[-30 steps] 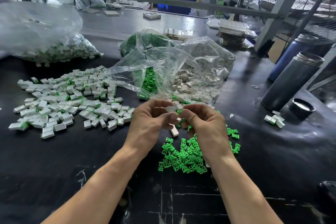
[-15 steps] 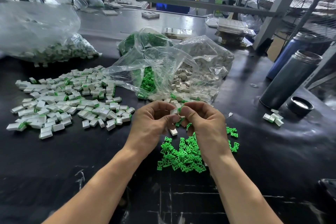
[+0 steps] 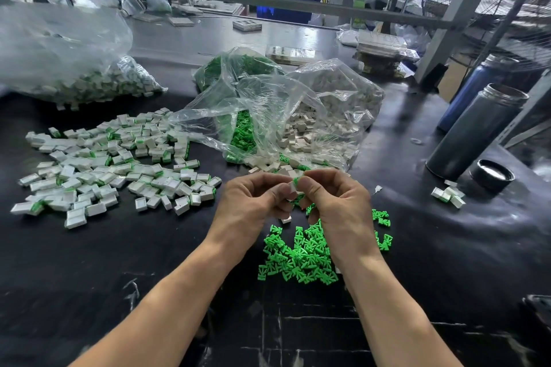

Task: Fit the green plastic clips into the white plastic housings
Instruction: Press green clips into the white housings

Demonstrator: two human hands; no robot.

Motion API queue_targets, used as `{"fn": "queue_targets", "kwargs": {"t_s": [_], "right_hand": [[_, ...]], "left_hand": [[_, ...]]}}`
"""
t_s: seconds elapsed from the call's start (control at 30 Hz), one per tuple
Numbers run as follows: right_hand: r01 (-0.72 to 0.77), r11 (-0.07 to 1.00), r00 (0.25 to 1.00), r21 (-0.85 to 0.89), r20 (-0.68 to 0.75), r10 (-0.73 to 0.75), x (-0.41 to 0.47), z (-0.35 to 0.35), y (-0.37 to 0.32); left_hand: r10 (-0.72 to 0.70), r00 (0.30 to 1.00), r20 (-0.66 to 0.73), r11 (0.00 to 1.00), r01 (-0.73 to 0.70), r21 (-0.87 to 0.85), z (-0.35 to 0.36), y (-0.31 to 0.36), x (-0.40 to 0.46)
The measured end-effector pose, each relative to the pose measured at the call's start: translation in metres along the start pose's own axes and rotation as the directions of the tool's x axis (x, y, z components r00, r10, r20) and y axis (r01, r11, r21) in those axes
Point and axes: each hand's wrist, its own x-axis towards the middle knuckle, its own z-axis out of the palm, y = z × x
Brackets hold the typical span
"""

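My left hand (image 3: pixel 253 205) pinches a small white housing (image 3: pixel 290 187) between thumb and fingers, above the black table. My right hand (image 3: pixel 337 202) pinches a green clip (image 3: pixel 295 181) that meets the housing's right end. Below the hands lies a heap of loose green clips (image 3: pixel 298 256). One white housing (image 3: pixel 286 219) lies on the table under my hands. To the left spreads a pile of white housings with green clips in them (image 3: pixel 104 164).
An open clear bag (image 3: pixel 280 116) behind my hands holds green clips and white housings. A second bag (image 3: pixel 59 62) of fitted parts lies at the far left. Two metal flasks (image 3: pixel 474 128), a black lid (image 3: pixel 492 174) and a few fitted parts (image 3: pixel 448 195) stand at the right.
Both hands stayed together in front of the bag. The green clip has closed in on the end of the white housing between my fingertips.
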Motion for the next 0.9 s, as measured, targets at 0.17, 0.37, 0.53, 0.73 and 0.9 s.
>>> {"fn": "queue_targets", "kwargs": {"t_s": [0.17, 0.37, 0.53, 0.73, 0.9], "right_hand": [[-0.043, 0.999, 0.999, 0.024, -0.005, 0.044, -0.0004, -0.0010, 0.0012], [-0.024, 1.000, 1.000, -0.007, -0.004, 0.024, -0.0002, -0.0015, 0.0036], [-0.021, 1.000, 1.000, -0.007, 0.013, 0.021, -0.0006, -0.0013, 0.0048], [-0.027, 0.999, 1.000, -0.025, 0.008, 0.027, -0.0007, -0.0012, 0.0061], [-0.008, 0.998, 1.000, -0.056, 0.005, 0.008, -0.0009, -0.0002, 0.0068]], "left_hand": [[-0.045, 0.999, 0.016, 0.997, 0.046, -0.057, -0.0007, -0.0012, -0.0003], [-0.021, 1.000, 0.019, 0.998, 0.022, -0.059, 0.0008, -0.0045, -0.0006], [-0.012, 1.000, 0.020, 0.998, 0.013, -0.062, 0.0026, -0.0059, -0.0006], [-0.016, 1.000, 0.013, 0.997, 0.017, -0.072, 0.0017, -0.0035, -0.0011], [-0.013, 1.000, 0.016, 0.997, 0.014, -0.072, 0.0019, -0.0030, -0.0015]]}}
